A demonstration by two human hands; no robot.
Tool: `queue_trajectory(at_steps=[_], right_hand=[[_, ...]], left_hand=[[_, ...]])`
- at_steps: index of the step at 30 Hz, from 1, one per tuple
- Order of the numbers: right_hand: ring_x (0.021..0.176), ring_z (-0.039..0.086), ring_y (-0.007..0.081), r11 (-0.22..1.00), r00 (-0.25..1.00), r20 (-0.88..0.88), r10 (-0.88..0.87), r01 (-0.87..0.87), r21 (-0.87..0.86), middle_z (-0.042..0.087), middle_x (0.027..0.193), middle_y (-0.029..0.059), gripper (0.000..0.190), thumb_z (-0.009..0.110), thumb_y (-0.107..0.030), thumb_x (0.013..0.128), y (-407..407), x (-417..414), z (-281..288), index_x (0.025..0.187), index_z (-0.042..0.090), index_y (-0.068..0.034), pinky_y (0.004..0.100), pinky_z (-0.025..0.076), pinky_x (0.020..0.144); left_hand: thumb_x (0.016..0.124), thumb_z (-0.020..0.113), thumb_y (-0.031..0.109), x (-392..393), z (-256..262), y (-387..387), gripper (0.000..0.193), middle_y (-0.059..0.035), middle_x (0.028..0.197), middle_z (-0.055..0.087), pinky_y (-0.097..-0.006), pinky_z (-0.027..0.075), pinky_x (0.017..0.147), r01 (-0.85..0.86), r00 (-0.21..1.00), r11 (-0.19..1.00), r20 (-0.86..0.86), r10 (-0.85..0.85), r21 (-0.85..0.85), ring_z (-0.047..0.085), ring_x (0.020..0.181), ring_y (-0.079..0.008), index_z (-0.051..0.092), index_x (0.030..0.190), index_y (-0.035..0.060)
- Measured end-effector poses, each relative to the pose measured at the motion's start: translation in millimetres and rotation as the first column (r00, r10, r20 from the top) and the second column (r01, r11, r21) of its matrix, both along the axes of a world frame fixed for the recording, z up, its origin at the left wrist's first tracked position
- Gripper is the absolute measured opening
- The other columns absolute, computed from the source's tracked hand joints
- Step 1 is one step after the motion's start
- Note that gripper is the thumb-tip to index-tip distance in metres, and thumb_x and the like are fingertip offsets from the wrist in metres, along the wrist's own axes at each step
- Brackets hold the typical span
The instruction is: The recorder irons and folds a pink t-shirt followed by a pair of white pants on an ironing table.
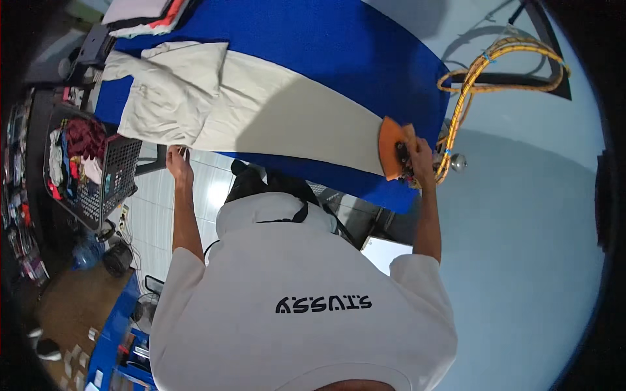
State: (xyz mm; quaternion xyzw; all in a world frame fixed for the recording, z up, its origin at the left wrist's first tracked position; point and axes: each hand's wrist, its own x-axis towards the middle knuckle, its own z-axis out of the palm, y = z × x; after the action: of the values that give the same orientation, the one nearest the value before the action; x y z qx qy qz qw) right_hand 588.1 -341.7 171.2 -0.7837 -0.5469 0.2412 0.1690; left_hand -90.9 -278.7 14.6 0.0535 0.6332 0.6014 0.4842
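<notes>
A long cream cloth garment [274, 105], perhaps trousers, lies across a blue-covered ironing surface [313, 39]. Its right stretch is smooth and flat, while the left part is folded over and wrinkled. At the garment's near left edge is my left hand [179, 163], its fingers pinching the cloth there. My right hand [421, 159] grips an iron with an orange soleplate or base [390, 149]. The iron is tilted at the garment's right end, and whether it touches the cloth is unclear. The iron's handle is mostly hidden by my fingers.
A yellow hose or cord [462, 112] hangs in loops from a wall bracket [562, 83] and runs down beside the iron. Folded clothes [146, 19] are stacked at the far left. A dark plastic basket [120, 171] of laundry stands left, near a water jug [88, 251].
</notes>
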Motion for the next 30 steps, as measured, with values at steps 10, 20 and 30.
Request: queue_trajectory(at_steps=[10, 20, 30], right_hand=[[0.085, 0.062, 0.0343, 0.782, 0.787, -0.076, 0.612, -0.617, -0.091, 0.062, 0.093, 0.0203, 0.044, 0.068, -0.036, 0.087, 89.0, -221.8, 22.7, 0.111, 0.063, 0.000, 0.0400, 0.049, 0.074], [0.100, 0.063, 0.0375, 0.381, 0.383, -0.044, 0.923, -0.924, -0.041, 0.064, 0.110, 0.0185, 0.051, 0.061, -0.047, 0.089, 141.3, -495.5, 7.7, 0.124, 0.061, -0.010, 0.0446, 0.051, 0.086], [0.113, 0.056, 0.0358, 0.735, 0.734, -0.204, 0.648, -0.673, -0.085, 0.059, 0.119, 0.0211, 0.047, 0.061, -0.042, 0.089, 85.5, -344.0, 26.3, 0.122, 0.063, -0.009, 0.0452, 0.047, 0.094]], left_hand=[[0.093, 0.063, 0.029, -14.1, 2.3, -19.1, 0.016, 0.0043, 0.088, 0.061, -0.0297, 0.042, 0.084, -0.005, 1.000, 0.995, -0.001, 0.005, 0.096, 0.055, 0.090, -0.0112, 0.062, 0.095, 0.0139], [0.096, 0.053, 0.045, -45.6, 23.0, -17.6, 0.037, 0.0002, 0.102, 0.064, -0.0352, 0.038, 0.091, 0.164, 0.969, 0.984, -0.173, -0.175, -0.073, 0.054, 0.097, -0.0146, 0.064, 0.111, 0.0130], [0.095, 0.052, 0.044, -68.0, 13.0, -6.0, 0.054, -0.0099, 0.115, 0.064, -0.0373, 0.033, 0.103, 0.252, 0.967, 0.966, -0.012, -0.254, -0.056, 0.048, 0.119, -0.0231, 0.049, 0.133, 0.0053]])
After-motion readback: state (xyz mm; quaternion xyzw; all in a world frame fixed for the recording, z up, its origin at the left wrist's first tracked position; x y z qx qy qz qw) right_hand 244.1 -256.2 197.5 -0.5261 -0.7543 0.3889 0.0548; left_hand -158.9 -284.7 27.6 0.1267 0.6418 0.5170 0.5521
